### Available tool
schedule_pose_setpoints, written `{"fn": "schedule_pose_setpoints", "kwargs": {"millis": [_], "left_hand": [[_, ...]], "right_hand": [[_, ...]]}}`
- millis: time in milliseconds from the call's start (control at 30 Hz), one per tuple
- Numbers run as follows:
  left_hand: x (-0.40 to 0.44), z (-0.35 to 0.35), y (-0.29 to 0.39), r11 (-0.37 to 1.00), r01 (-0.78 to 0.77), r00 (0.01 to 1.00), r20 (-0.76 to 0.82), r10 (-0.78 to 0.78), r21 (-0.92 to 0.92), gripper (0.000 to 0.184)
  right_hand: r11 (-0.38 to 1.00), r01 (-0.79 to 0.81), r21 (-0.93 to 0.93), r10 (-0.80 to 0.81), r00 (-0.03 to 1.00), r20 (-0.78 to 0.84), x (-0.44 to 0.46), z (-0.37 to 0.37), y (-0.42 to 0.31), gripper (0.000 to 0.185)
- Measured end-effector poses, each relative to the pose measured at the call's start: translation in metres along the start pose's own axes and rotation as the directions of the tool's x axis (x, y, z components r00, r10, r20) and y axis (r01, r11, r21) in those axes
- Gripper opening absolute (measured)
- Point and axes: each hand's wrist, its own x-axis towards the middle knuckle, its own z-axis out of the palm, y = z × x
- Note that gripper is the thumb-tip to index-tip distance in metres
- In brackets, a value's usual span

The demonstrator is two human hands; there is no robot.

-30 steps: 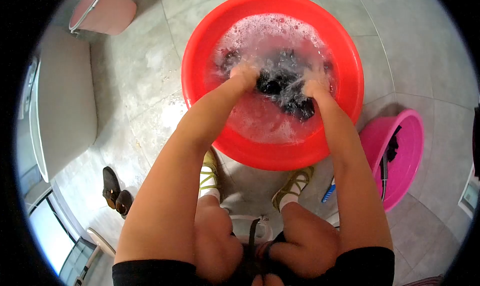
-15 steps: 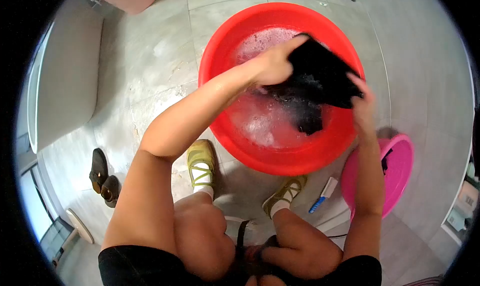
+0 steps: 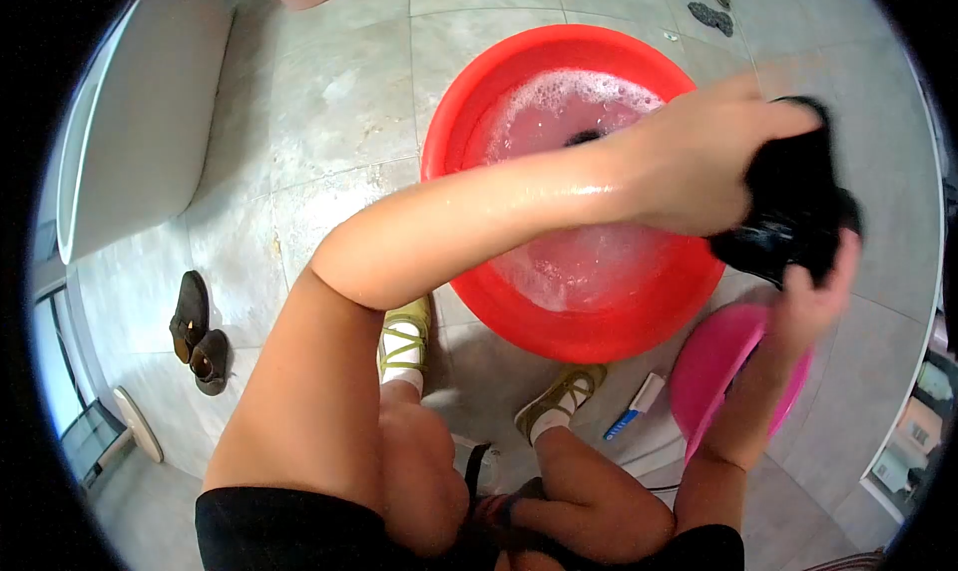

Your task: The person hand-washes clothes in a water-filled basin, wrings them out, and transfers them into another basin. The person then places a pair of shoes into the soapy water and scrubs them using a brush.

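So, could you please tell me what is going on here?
A person holds a wet black cloth in both hands, the left hand and the right hand, past the right side of a large red basin. The basin holds foamy water, with a small dark shape showing in it. A smaller pink basin and a blue-and-white brush are on the grey tiled floor.

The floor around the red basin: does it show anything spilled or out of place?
Shiny patches on the floor left of the basin look like splashed water, beside brownish specks. A blue-handled brush lies loose beside the pink tub.
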Motion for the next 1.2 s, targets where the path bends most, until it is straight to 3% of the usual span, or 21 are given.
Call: {"fn": "schedule_pose_setpoints", "kwargs": {"millis": [33, 67, 100, 200, 267, 300, 367, 400, 433, 500, 533, 567, 667, 700, 800, 833, 867, 933, 1000, 1100, 1200], "left_hand": [[-0.015, 0.001, -0.009, 0.979, 0.162, 0.978, 0.111, -0.176, 0.124, 0.063], [-0.039, 0.013, -0.033, 0.838, 0.387, 0.877, 0.127, -0.463, 0.383, 0.062], [-0.054, 0.022, -0.057, 0.733, 0.431, 0.804, 0.145, -0.577, 0.526, 0.061], [-0.093, 0.039, -0.122, 0.495, 0.410, 0.602, 0.181, -0.778, 0.766, 0.060], [-0.126, 0.047, -0.155, 0.361, 0.207, 0.575, 0.185, -0.797, 0.909, 0.064], [-0.143, 0.051, -0.170, 0.340, 0.154, 0.596, 0.187, -0.781, 0.928, 0.065], [-0.170, 0.056, -0.191, 0.291, 0.052, 0.634, 0.194, -0.749, 0.955, 0.067], [-0.172, 0.054, -0.196, 0.315, 0.056, 0.539, 0.237, -0.808, 0.947, 0.067], [-0.172, 0.048, -0.202, 0.339, 0.062, 0.436, 0.280, -0.855, 0.939, 0.068], [-0.147, 0.034, -0.183, 0.316, 0.022, 0.270, 0.299, -0.915, 0.948, 0.073], [-0.146, 0.033, -0.180, 0.307, 0.076, 0.270, 0.277, -0.922, 0.949, 0.074], [-0.143, 0.032, -0.179, 0.294, 0.128, 0.270, 0.252, -0.929, 0.947, 0.076], [-0.149, 0.036, -0.188, 0.262, 0.199, 0.302, 0.196, -0.933, 0.944, 0.079], [-0.149, 0.034, -0.189, 0.271, 0.253, 0.309, 0.188, -0.932, 0.929, 0.079], [-0.130, 0.021, -0.164, 0.235, 0.417, 0.310, 0.105, -0.945, 0.878, 0.076], [-0.128, 0.018, -0.155, 0.230, 0.506, 0.297, 0.082, -0.951, 0.832, 0.074], [-0.126, 0.016, -0.147, 0.222, 0.591, 0.280, 0.060, -0.958, 0.776, 0.073], [-0.121, 0.011, -0.136, 0.360, 0.699, 0.376, 0.111, -0.920, 0.618, 0.069], [-0.111, 0.001, -0.130, 0.561, 0.714, 0.531, 0.198, -0.824, 0.419, 0.067], [-0.081, 0.029, -0.086, 0.786, 0.540, 0.714, 0.332, -0.617, 0.300, 0.067], [-0.063, 0.063, -0.057, 0.873, 0.487, 0.860, 0.191, -0.473, -0.033, 0.049]], "right_hand": [[1.000, -0.025, -0.001, 0.025, 0.988, 0.153, -0.009, 0.003, 0.031, 0.068], [0.865, 0.194, -0.463, -0.032, 0.941, 0.336, -0.027, 0.020, 0.081, 0.067], [0.863, 0.198, -0.465, 0.024, 0.903, 0.428, -0.038, 0.032, 0.114, 0.067], [0.766, 0.184, -0.616, 0.231, 0.815, 0.531, -0.070, 0.073, 0.172, 0.073], [0.634, 0.203, -0.746, 0.425, 0.715, 0.555, -0.090, 0.096, 0.190, 0.075], [0.546, 0.165, -0.821, 0.601, 0.606, 0.521, -0.092, 0.111, 0.170, 0.076], [0.514, 0.226, -0.828, 0.539, 0.666, 0.516, -0.118, 0.131, 0.208, 0.081], [0.525, 0.257, -0.811, 0.474, 0.703, 0.530, -0.121, 0.137, 0.206, 0.083], [0.479, 0.316, -0.819, 0.562, 0.606, 0.563, -0.115, 0.133, 0.196, 0.076], [0.544, 0.403, -0.736, 0.527, 0.519, 0.673, -0.090, 0.108, 0.226, 0.065], [0.574, 0.440, -0.690, 0.509, 0.469, 0.722, -0.079, 0.095, 0.243, 0.060], [0.672, 0.219, -0.707, 0.556, 0.481, 0.678, -0.074, 0.090, 0.251, 0.047], [0.439, 0.334, -0.834, 0.656, 0.515, 0.551, -0.096, 0.120, 0.171, 0.051], [0.522, 0.312, -0.794, 0.509, 0.633, 0.583, -0.132, 0.115, 0.237, 0.057], [0.517, 0.240, -0.822, 0.721, 0.396, 0.569, -0.090, 0.087, 0.206, 0.061], [0.693, 0.221, -0.686, 0.474, 0.577, 0.665, -0.090, 0.082, 0.223, 0.057], [0.833, 0.056, -0.551, 0.370, 0.684, 0.629, -0.093, 0.072, 0.239, 0.049], [0.897, -0.081, -0.434, 0.364, 0.693, 0.622, -0.063, 0.063, 0.202, 0.045], [0.973, -0.004, -0.230, 0.148, 0.778, 0.611, -0.037, 0.055, 0.155, 0.036], [0.948, 0.233, -0.219, -0.082, 0.838, 0.540, -0.007, 0.055, 0.061, 0.029], [0.863, 0.433, -0.260, -0.304, 0.856, 0.418, 0.000, 0.047, 0.033, 0.038]]}}
